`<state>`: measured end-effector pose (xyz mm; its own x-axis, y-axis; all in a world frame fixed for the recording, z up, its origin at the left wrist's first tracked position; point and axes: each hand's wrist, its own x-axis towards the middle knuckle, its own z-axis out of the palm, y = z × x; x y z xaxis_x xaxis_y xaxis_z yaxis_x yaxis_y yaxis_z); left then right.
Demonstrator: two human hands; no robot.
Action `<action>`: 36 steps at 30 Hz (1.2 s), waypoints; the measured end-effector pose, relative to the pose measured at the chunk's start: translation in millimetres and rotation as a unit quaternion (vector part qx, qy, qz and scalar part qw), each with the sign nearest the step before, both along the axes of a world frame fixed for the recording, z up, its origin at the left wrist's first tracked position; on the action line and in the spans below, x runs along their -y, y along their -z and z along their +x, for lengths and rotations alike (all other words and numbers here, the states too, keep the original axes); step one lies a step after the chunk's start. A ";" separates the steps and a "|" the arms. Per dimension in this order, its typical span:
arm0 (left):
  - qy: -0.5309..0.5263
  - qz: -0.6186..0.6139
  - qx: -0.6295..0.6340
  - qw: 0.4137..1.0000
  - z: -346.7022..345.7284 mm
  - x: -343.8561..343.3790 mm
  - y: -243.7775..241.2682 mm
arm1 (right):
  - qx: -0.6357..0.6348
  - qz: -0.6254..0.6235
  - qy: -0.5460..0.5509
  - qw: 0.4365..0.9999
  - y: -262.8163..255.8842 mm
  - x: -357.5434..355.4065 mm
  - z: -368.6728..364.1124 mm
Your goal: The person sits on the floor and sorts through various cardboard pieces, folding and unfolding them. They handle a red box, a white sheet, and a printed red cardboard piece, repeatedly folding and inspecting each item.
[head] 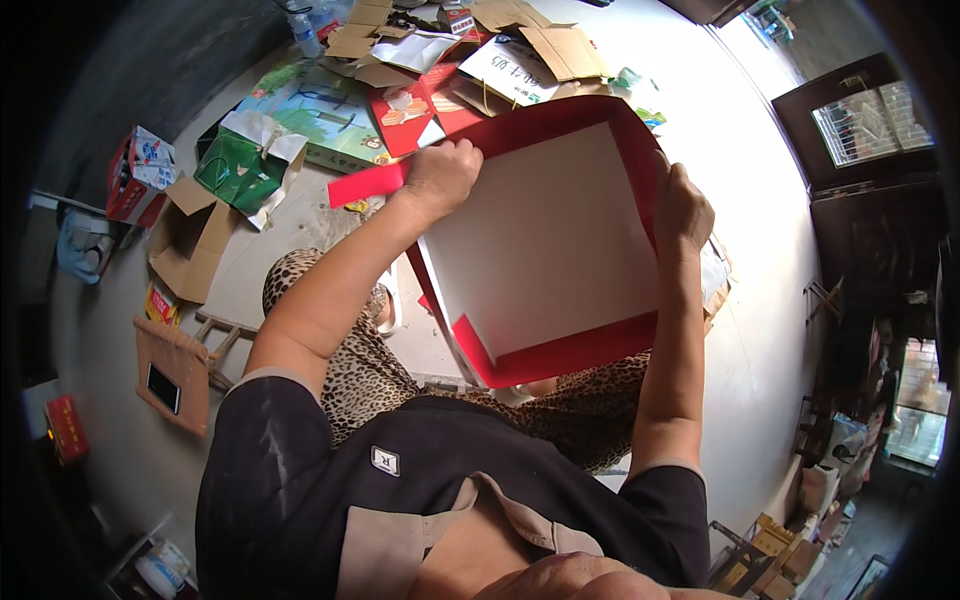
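A large, shallow red cardboard box (555, 352) with a white inside is held up over my lap, tilted, its open side towards me. My left hand (446, 174) is closed on its upper left edge, where a red flap sticks out to the left. On the right wall, my right hand (682, 206) grips the edge, its fingertips partly hidden. The box's lower left corner shows a loose white edge beside a short red wall. Beneath it are my legs in leopard-print trousers.
Flattened cartons (566, 52), a blue-green picture box (315, 112) and a green paper bag (240, 169) lie ahead. An open brown carton (191, 240) stands left, near a stool (172, 371) bearing a phone (163, 388). A dark door (862, 112) is at right.
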<state>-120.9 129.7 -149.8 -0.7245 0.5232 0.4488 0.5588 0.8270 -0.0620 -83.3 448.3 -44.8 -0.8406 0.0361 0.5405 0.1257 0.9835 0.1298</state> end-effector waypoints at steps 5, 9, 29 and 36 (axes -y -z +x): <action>0.108 -0.018 0.183 0.977 20.6 -9.1 -12.9 | 0.036 0.025 0.008 0.999 21.3 -34.2 -8.4; 0.193 0.084 0.284 0.935 26.1 -4.5 -39.9 | 0.121 -0.009 0.029 0.992 36.9 -60.1 -13.7; 0.116 0.547 0.647 0.518 15.6 45.6 -76.6 | 0.167 -0.390 -0.005 0.906 70.0 -114.7 -16.7; 0.109 0.609 0.650 0.442 4.7 39.5 -67.7 | 0.172 -0.256 0.068 0.949 2.5 -60.5 -7.2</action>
<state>-116.2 90.2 -82.0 -0.7766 0.5874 -0.2278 -0.4575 -0.2772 0.8449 -90.5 508.8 -47.3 -0.9326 0.3413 0.1172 0.2933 0.9061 -0.3047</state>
